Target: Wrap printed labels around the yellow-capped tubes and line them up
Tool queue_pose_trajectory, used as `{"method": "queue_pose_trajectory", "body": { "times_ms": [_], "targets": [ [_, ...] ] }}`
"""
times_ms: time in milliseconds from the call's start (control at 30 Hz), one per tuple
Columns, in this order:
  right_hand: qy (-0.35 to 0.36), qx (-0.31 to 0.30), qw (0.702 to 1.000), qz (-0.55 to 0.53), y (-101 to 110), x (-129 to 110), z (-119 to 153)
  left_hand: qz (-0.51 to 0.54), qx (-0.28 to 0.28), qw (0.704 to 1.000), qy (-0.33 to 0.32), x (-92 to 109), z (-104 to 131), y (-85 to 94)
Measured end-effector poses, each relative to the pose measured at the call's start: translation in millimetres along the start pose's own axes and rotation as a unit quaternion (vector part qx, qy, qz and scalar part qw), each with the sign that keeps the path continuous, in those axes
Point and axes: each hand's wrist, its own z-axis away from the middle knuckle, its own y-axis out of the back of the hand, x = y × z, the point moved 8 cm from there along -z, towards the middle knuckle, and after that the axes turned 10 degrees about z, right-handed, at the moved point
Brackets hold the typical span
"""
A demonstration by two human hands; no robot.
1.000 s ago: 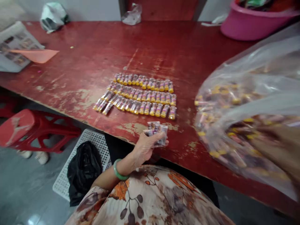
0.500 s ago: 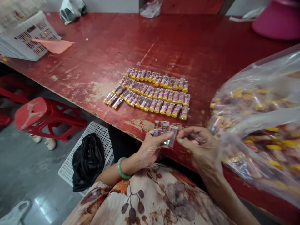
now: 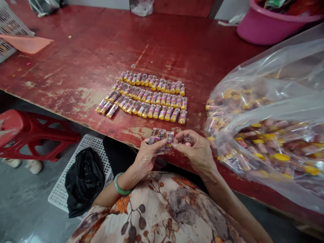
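Observation:
My left hand, with a green bangle on the wrist, grips small printed packets fanned out under the thumb. Close by on the right, my right hand has its thumb and fingertips at the packets' edge. Inside its curled fingers sits a small clear tube with something pinkish, partly hidden. Beyond both hands, small clear tubes with yellow ends lie in three rows on the red table. A few packets without a visible yellow end lie at the rows' left.
A big clear plastic bag full of yellow-capped tubes bulges at the right. Behind it stands a pink tub. White basket and orange sheet are at far left. Below are a red stool and a black bag on a white crate.
The view has swung to the right, so the table's things appear further left and more of the pink tub shows. Both hands stay together at the packets; the right hand's held item shows more clearly.

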Motion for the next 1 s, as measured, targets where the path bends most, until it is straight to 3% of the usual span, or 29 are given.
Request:
{"method": "queue_pose_trajectory", "body": {
  "times_ms": [67,200,300,433,800,1000],
  "targets": [
    [0.031,-0.031,0.998,0.036,5.1,-6.5,3.2,-0.005,-0.001,1.0,-0.015,4.9,-0.9,-1.7],
    [0.179,-0.045,0.971,0.154,16.5,-28.3,25.5,0.01,0.004,0.999,-0.037,10.1,-4.1,-3.9],
    [0.278,-0.008,0.932,0.231,15.2,-38.2,48.0,0.026,0.028,0.999,-0.033,6.6,-5.9,-1.3],
    [0.376,0.072,0.892,0.242,8.1,-49.0,70.0,0.034,0.058,0.997,-0.039,3.4,-3.4,0.3],
    [0.473,0.106,0.842,0.238,1.4,-64.3,86.9,0.052,0.063,0.996,-0.043,-1.0,8.5,-5.6],
    [0.493,0.096,0.81,0.302,-9.3,-56.0,87.1,0.077,0.07,0.994,-0.04,-2.5,14.2,-8.1]
  ]
}}
